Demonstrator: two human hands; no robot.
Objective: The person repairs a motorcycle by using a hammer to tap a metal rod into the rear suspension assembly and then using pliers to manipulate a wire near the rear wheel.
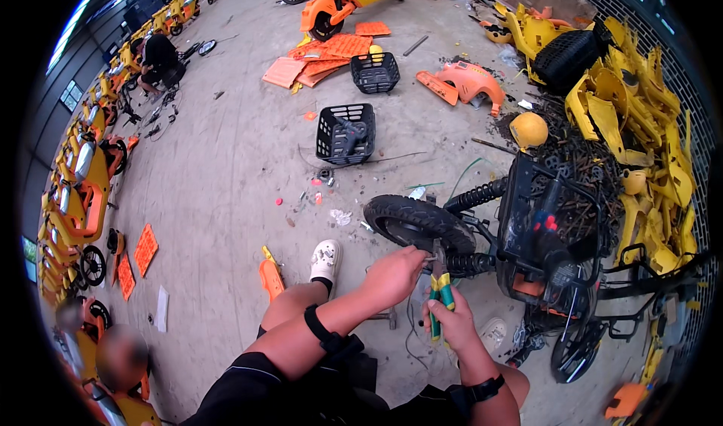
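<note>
My right hand is closed around the green and yellow handles of a pair of pliers. The jaws point up and away from me, beside the black shock absorber of a stripped scooter frame. Close to those jaws, my left hand is closed with its fingertips pinched together; what they hold, if anything, is too small to make out. The frame's black-tyred wheel lies just beyond both hands. A black power tool with red parts rests on the frame's black box.
Two black baskets, one nearer and one farther, sit on the floor ahead. Yellow body panels are heaped at right beside dark metal parts. Orange panels lie farther off. Scooters line the left; a person crouches there.
</note>
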